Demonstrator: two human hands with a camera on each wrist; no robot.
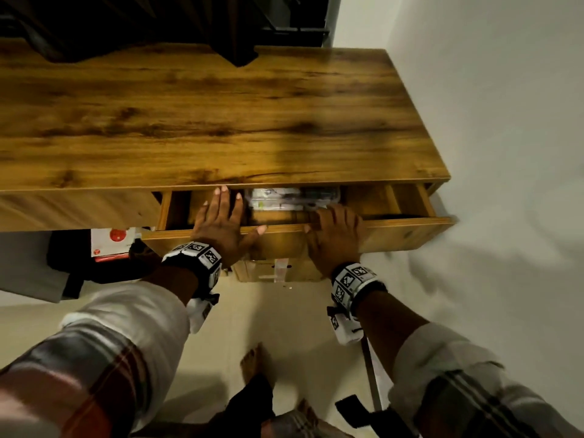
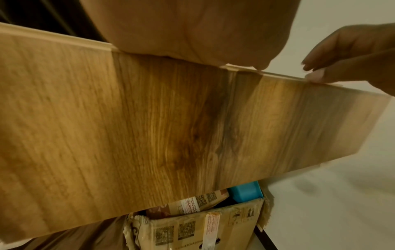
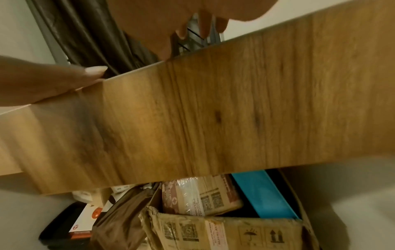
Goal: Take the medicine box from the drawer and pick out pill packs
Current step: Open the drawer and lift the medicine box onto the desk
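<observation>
A clear plastic medicine box [image 1: 294, 199] lies in the partly open drawer, half hidden under the desktop. My left hand [image 1: 221, 216] reaches over the drawer front [image 1: 404, 235] with straight, spread fingers just left of the box, its thumb along the front's top edge. My right hand [image 1: 335, 229] grips that top edge, fingers curled over it just in front of the box. In the left wrist view the right hand [image 2: 346, 55] hooks over the drawer front [image 2: 171, 126]. The right wrist view shows only the front panel [image 3: 213, 110] and the left thumb [image 3: 53, 81].
The wooden desktop [image 1: 221, 121] is bare, with a dark curtain [image 1: 126, 23] behind it. Under the drawer stands a torn cardboard box [image 3: 235, 233] holding a blue container [image 3: 262, 196]. A black bag with a red-and-white carton [image 1: 110, 241] sits lower left. A white wall is on the right.
</observation>
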